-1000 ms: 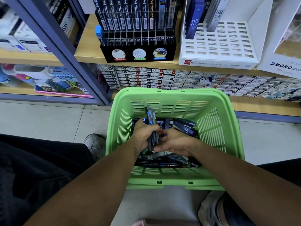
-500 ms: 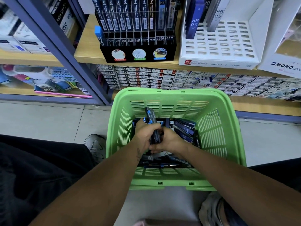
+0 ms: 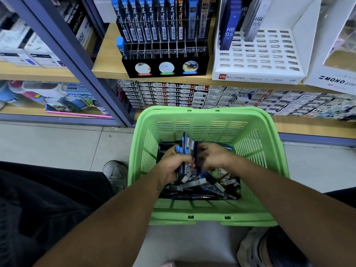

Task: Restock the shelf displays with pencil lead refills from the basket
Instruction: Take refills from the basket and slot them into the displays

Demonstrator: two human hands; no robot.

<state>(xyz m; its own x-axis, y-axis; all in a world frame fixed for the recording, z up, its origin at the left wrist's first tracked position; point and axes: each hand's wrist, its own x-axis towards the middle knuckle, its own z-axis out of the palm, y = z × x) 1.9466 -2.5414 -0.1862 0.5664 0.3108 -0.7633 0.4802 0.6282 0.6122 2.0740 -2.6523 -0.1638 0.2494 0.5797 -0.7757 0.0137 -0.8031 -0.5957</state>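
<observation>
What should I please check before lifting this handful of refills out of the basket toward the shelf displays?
1. Left hand grips the bundle of dark, blue-capped lead refill cases: ok.
2. Right hand holds a refill: cannot tell, fingers blurred.
3. Bundle clear of the green slotted plastic basket: not ok, it sits inside.
4. White perforated display tray has free slots: ok.
5. Black compartmented display rack has room: cannot tell.
6. Grades match display labels: cannot tell.
</observation>
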